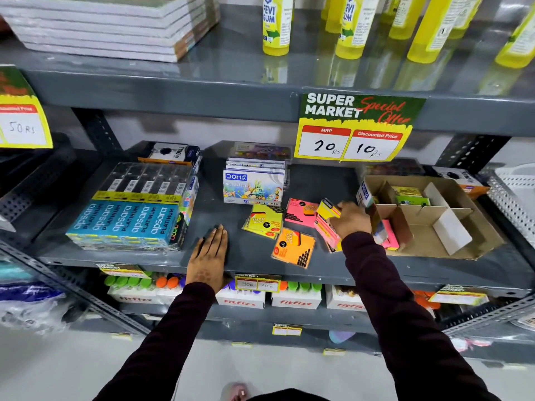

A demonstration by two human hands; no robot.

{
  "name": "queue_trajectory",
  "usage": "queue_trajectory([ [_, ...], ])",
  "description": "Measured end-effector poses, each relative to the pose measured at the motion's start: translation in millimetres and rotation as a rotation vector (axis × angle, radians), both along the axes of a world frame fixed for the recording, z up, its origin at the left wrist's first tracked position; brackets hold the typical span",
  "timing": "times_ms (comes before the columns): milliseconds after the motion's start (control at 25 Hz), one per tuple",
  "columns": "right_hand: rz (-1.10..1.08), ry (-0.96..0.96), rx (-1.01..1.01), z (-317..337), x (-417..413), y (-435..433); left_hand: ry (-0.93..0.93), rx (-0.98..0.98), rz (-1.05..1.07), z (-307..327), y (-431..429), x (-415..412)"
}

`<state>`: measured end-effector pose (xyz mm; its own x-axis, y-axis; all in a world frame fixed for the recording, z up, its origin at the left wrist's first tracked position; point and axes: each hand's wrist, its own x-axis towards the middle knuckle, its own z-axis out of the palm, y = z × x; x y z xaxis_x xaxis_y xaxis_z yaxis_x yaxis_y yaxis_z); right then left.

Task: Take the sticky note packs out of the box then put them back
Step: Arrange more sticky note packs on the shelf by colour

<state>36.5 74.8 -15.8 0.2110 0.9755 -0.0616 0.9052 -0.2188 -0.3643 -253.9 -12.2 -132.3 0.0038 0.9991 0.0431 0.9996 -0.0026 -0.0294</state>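
An open brown cardboard box (451, 215) with dividers sits at the right of the grey middle shelf (254, 250). Green packs (411, 198) and a pink pack (389, 237) show inside it. On the shelf to its left lie a yellow sticky note pack (265, 219), a pink pack (301, 212) and an orange pack (293, 247). My right hand (351, 219) is shut on a small stack of yellow and pink packs (328, 224), held tilted just left of the box. My left hand (210, 253) rests flat on the shelf's front edge, holding nothing.
Blue Apsara pencil boxes (127, 221) fill the shelf's left part, with Doms oil pastel boxes (253, 186) behind the loose packs. A price sign (353, 131) hangs from the upper shelf, which carries yellow glue bottles (275, 24). Fitfizz boxes (295, 299) stand on the shelf below.
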Motion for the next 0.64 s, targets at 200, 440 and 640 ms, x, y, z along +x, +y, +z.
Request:
queue_trajectory([
  [200, 0.198, -0.188, 0.164, 6.4, -32.9, 14.8, -0.005, 0.005, -0.004, 2.5, -0.2, 0.2],
  [440, 0.455, -0.29, 0.138, -36.1, -42.3, -2.2, -0.023, -0.028, 0.002, 3.8, -0.3, 0.5],
  [640, 0.084, -0.201, -0.084, -30.3, -3.8, -4.5, -0.042, -0.014, 0.002, 4.0, -1.0, 0.3],
])
